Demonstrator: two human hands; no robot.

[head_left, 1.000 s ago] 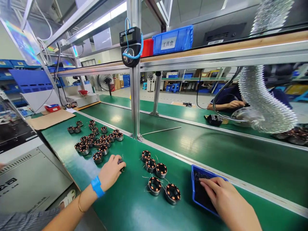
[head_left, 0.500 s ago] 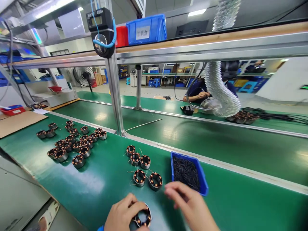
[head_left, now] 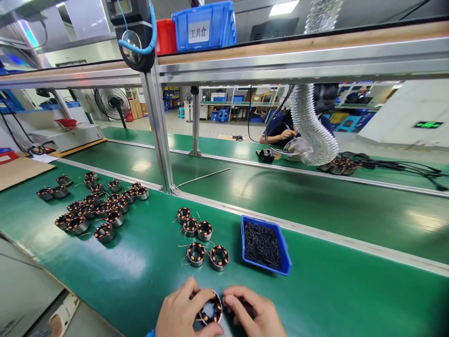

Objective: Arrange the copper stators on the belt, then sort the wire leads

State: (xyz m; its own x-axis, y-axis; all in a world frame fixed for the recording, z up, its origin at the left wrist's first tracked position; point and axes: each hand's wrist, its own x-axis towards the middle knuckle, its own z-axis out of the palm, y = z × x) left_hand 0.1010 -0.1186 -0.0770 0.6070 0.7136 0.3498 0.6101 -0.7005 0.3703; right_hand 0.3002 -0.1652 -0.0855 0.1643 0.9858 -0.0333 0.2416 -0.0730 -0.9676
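At the lower middle, my left hand (head_left: 185, 306) grips a ring-shaped copper-wound stator (head_left: 218, 309) from its left side, with fingers over the top and the thumb below. Close against the ring's right side is my right hand (head_left: 254, 311), thumb and fingertips pinched together; what they hold, if anything, is too small to tell. Beyond the hands stand several more stators (head_left: 219, 257) with thin wire ends. To their right sits a blue tray (head_left: 288, 262) filled with short black tubes (head_left: 261, 243).
A larger group of stators (head_left: 105, 231) covers the left of the green table (head_left: 140, 285). A metal post (head_left: 156, 126) rises behind it to a shelf carrying a blue bin (head_left: 205, 28). Across the bench, a person (head_left: 286, 133) works behind a flexible duct (head_left: 312, 121).
My right hand has moved down and left, from beside the blue tray to the stator's right edge. My left hand keeps its grip. The view has shifted slightly.
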